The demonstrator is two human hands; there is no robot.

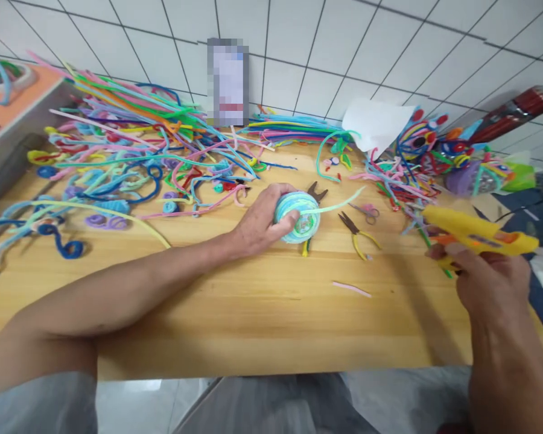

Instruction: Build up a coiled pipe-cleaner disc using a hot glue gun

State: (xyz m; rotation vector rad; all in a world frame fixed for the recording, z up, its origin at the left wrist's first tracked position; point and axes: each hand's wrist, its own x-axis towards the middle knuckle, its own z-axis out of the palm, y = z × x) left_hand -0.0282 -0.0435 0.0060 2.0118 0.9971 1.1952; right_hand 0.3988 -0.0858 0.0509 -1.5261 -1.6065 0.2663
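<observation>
My left hand (265,220) is wrapped round a cup-shaped coil of pipe cleaners (301,232) in pale blue and green. Its thumb presses near the rim, where a loose light-green pipe cleaner end (344,203) sticks out to the right. On the right, my right hand (484,271) grips a yellow and orange glue gun (484,232), raised over the table and slightly blurred. Between the hands lie yellow-handled pliers (358,235) and small scissors (366,211). Partly behind the coil is a second pair of pliers (317,191).
Piles of colourful pipe cleaners (117,163) cover the table's left and back. A phone (228,84) leans on the tiled wall. At the right stand finished pipe-cleaner pieces (461,150) and a red bottle (516,114). A pink piece (352,289) lies in front.
</observation>
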